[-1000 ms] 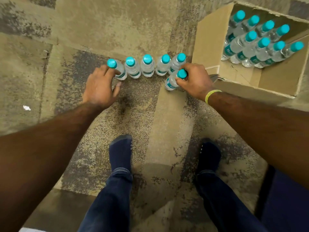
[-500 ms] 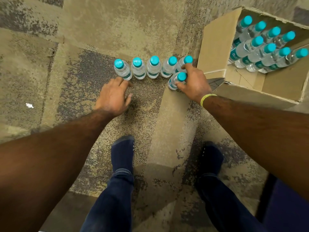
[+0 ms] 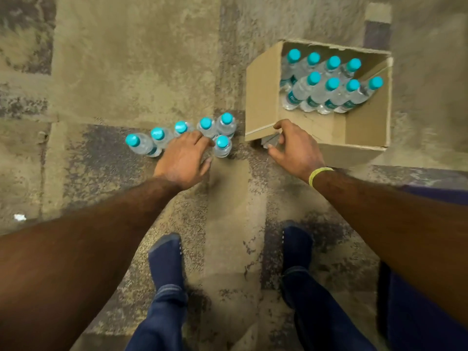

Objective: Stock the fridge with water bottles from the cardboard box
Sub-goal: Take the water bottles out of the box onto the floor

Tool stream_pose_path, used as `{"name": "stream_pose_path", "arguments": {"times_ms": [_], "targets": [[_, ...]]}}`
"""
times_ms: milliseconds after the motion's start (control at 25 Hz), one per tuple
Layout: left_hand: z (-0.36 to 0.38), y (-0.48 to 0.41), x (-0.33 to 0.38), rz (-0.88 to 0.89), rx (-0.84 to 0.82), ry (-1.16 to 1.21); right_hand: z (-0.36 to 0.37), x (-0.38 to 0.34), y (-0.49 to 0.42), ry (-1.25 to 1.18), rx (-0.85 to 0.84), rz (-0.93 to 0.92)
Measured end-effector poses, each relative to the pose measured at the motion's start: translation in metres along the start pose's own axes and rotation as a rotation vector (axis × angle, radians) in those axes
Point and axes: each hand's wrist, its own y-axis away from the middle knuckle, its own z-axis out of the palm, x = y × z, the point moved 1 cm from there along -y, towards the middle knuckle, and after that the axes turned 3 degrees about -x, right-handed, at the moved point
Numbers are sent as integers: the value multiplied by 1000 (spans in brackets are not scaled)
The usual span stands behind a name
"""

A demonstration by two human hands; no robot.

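On a worn carpeted floor, six water bottles stand beside the cardboard box, with eight more bottles inside it. The left hand stretches loose fingers over the row, gripping none; the right hand curls round the box's near corner. No fridge is in view, so stocking looks barely begun.

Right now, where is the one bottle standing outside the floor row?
In the head view, the lone bottle stands on the floor, on the person's side of the bottle row at its right end, between the left hand and the cardboard box.
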Motion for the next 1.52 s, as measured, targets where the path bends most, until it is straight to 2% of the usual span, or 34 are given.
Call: {"name": "stream_pose_path", "arguments": {"times_ms": [200, 360, 560, 720, 840, 1000, 1160, 1360, 1520], "targets": [[-15, -82, 63, 111, 3, 26, -32, 57, -11, -48, 101, 176], [-21, -140, 107, 83, 28, 55, -51, 97, -36, -158, 165, 321], [-24, -212, 148, 79, 37, 111, -72, 122, -81, -136, 132, 339], [-12, -256, 167, 91, -128, 76, -66, 128, -106, -132, -10, 279], [1, -267, 172, 65, -166, 73, -57, 135, -114, -93, 1, 225], [9, -266, 168, 50, -23, 142, -49, 141, -117, -68, 90, 179], [2, -259, 153, 75, 18, 278, -55, 143, -114, -90, 116, 142], [-41, -223, 129, 74, 188, 522, -104, 120, -89, -167, 257, 5], [-94, -178, 104, 89, 274, 650, -153, 75, -59, -290, 258, -104]]}}
